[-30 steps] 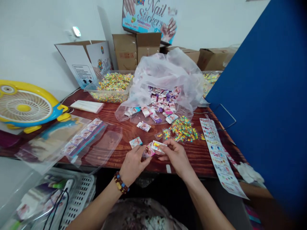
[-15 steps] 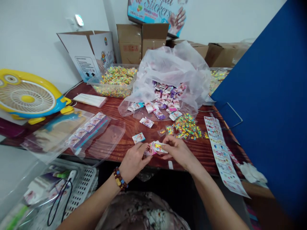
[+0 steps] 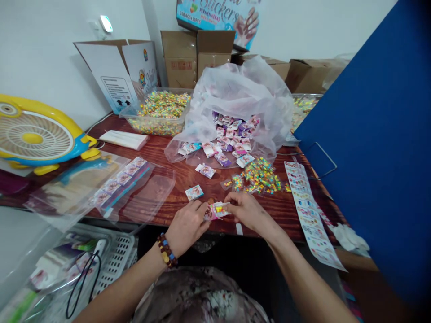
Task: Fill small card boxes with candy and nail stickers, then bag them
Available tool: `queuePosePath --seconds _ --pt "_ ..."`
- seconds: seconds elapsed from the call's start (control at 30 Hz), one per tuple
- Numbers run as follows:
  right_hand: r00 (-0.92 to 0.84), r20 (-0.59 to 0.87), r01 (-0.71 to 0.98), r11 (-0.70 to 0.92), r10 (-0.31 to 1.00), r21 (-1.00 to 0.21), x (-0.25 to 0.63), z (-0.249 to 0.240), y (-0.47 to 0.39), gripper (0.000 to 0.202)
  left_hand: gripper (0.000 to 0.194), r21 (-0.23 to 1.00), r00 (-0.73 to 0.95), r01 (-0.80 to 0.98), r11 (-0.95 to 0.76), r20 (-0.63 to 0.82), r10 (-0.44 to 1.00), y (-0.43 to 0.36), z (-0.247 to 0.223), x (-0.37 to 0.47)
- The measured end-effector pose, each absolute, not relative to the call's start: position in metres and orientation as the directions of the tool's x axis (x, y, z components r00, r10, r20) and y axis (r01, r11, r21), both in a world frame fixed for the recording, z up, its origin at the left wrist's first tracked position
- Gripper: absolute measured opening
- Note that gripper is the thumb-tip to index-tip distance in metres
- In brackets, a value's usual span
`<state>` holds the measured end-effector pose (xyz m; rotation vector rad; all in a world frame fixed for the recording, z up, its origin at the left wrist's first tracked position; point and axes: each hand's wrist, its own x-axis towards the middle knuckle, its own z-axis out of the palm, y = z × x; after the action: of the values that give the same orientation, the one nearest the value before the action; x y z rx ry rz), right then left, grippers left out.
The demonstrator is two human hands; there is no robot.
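Near the table's front edge, my left hand [image 3: 188, 228] is closed on a small pink printed box [image 3: 209, 212]. My right hand [image 3: 248, 211] pinches a small clear packet of yellow candy [image 3: 219, 209] at the box's open right end. How far the packet sits inside is hard to tell. Just beyond my left fingers lies a blue printed box [image 3: 194, 192], with a purple-and-white box [image 3: 205, 170] farther back. Past my right hand is a heap of small candy packets [image 3: 259, 176]. A white strip [image 3: 239, 229] lies by the table edge below my right hand.
A translucent bag [image 3: 240, 89] spills several small boxes. Behind it stand a clear tub of candy [image 3: 161, 107] and cardboard boxes [image 3: 180, 60]. At left are a yellow fan [image 3: 37, 134] and a bagged row of boxes [image 3: 119, 181]; at right, a sticker sheet [image 3: 308, 213] and blue panel [image 3: 363, 134].
The candy packet has shifted slightly left and lies flatter against the pink box's open end. My right hand has moved a little left with it. The whole view has shifted slightly.
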<state>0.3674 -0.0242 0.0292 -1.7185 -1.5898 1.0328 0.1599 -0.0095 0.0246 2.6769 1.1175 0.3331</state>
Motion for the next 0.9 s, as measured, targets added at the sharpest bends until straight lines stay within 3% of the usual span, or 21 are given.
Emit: queuePosePath --seconds 0.17,0.33,0.5,0.73,0.9 --pt "-0.068 -0.286 0.477 -0.220 0.956 -0.851 0.366 0.026 -0.025 0.008 0.033 0.257 0.711 0.659 -0.707 0.093 0.697 -0.008 0.026 0.159" --pt "-0.023 -0.205 0.538 -0.161 0.978 -0.828 0.358 0.020 -0.028 0.008 0.033 0.203 0.730 0.650 -0.732 0.100 0.676 -0.009 0.028 0.163" --pt "0.063 -0.084 0.458 -0.104 0.994 -0.883 0.351 0.018 -0.037 0.010 0.033 0.198 0.719 0.664 -0.721 0.098 0.688 -0.008 0.027 0.167" --pt "0.075 -0.332 0.056 -0.336 0.940 -0.940 0.351 0.014 -0.034 0.014 0.032 0.311 0.706 0.635 -0.707 0.140 0.695 -0.008 0.021 0.164" --pt "-0.015 -0.366 0.033 -0.365 0.931 -0.930 0.353 0.014 -0.031 0.017 0.034 0.361 0.722 0.591 -0.722 0.163 0.673 -0.010 0.015 0.159"
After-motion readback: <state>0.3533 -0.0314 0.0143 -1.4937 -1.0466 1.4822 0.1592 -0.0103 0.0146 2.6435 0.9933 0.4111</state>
